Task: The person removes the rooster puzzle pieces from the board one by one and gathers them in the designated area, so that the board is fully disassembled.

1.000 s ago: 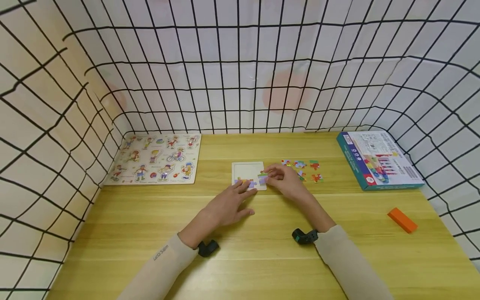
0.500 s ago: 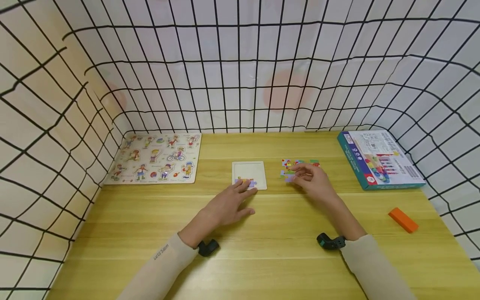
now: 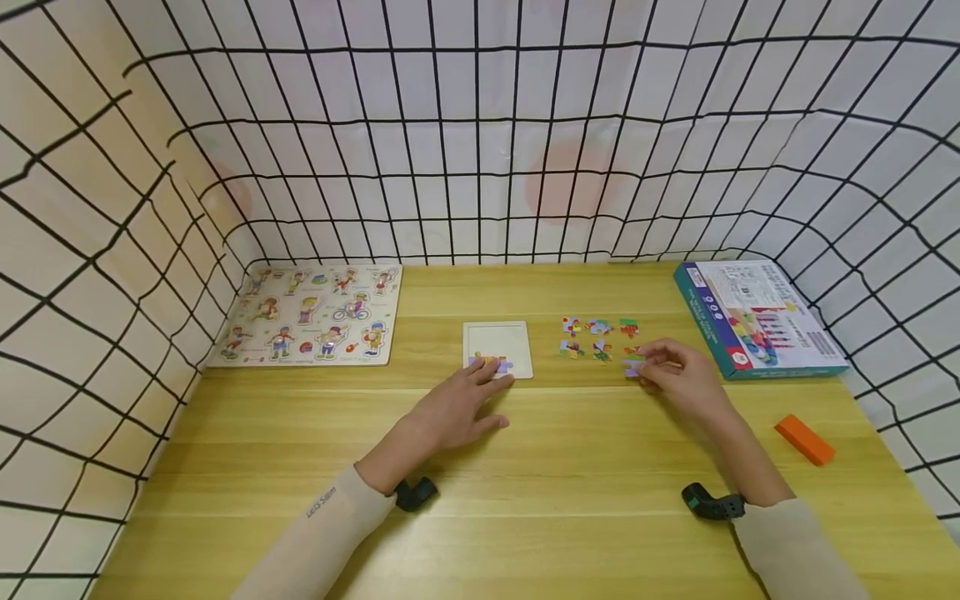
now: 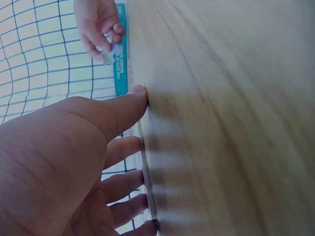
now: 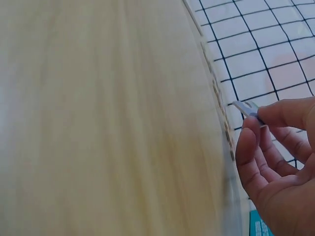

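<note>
My right hand (image 3: 686, 379) pinches a purple and green jigsaw piece (image 3: 632, 367) between thumb and fingertips, at the right end of the loose pieces. In the right wrist view the held piece (image 5: 248, 109) shows edge-on, lifted off the table. A small pale puzzle tray (image 3: 498, 337) lies mid-table. My left hand (image 3: 457, 408) rests its extended fingertips on the tray's near edge, over some joined jigsaw pieces (image 3: 506, 367) that they partly cover. Two rows of loose jigsaw pieces (image 3: 602, 350) lie right of the tray; my right fingers partly hide one at the near right.
A board with children's figures (image 3: 307, 312) lies at the back left. At the back right is a teal and white box (image 3: 776, 321). An orange block (image 3: 805, 440) sits on the right side. Black-grid white cloth (image 3: 480, 150) surrounds the table's back and sides.
My right hand has carried the pinched jigsaw piece from the tray rightward across the loose pieces to their right end. My left hand has stayed in place on the tray.
</note>
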Action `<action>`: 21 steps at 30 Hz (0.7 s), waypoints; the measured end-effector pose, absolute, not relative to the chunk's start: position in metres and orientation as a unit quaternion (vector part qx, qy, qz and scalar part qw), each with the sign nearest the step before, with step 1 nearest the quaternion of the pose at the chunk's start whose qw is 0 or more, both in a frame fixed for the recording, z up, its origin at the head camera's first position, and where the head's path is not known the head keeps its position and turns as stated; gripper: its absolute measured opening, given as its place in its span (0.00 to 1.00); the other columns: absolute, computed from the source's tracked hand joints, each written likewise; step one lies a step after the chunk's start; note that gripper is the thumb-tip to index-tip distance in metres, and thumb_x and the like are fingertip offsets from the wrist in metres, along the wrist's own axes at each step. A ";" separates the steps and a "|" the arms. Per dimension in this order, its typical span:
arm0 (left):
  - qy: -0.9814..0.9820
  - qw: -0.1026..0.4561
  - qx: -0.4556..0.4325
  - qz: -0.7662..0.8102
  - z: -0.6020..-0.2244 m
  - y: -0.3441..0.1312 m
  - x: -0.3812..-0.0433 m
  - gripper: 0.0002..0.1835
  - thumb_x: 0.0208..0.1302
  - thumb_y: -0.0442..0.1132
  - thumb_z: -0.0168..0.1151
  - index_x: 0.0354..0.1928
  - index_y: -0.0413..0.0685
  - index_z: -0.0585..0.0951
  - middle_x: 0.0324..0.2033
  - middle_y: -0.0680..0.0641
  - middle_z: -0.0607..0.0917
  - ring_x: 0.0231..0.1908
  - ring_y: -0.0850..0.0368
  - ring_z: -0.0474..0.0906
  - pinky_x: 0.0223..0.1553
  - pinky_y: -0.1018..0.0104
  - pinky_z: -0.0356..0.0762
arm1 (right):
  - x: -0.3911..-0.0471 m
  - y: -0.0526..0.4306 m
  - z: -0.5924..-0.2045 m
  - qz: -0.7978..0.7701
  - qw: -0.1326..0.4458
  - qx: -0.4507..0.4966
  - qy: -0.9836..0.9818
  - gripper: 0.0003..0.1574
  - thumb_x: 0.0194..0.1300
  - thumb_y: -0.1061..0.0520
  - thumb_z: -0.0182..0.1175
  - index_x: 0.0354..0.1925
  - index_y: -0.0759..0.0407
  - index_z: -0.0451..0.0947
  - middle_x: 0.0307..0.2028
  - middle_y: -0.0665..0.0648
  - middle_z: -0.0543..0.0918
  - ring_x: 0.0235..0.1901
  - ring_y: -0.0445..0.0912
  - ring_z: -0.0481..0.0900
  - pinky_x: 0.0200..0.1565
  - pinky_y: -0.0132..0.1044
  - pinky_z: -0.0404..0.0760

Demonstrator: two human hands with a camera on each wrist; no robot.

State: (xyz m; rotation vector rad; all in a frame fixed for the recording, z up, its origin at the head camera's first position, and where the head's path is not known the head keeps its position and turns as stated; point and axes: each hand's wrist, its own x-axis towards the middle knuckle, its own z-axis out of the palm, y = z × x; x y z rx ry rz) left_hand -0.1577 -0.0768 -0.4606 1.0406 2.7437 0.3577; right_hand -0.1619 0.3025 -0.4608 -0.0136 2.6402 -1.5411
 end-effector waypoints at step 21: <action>0.923 0.097 0.351 0.127 -0.459 -0.078 -0.156 0.37 0.76 0.59 0.55 0.80 0.52 0.63 0.81 0.43 0.55 0.80 0.40 0.51 0.80 0.48 0.53 | -0.159 0.325 -0.466 -0.370 0.067 0.007 0.927 0.21 0.72 0.49 0.65 0.54 0.63 0.84 0.47 0.62 0.88 0.38 0.36 0.83 0.40 0.22 0.79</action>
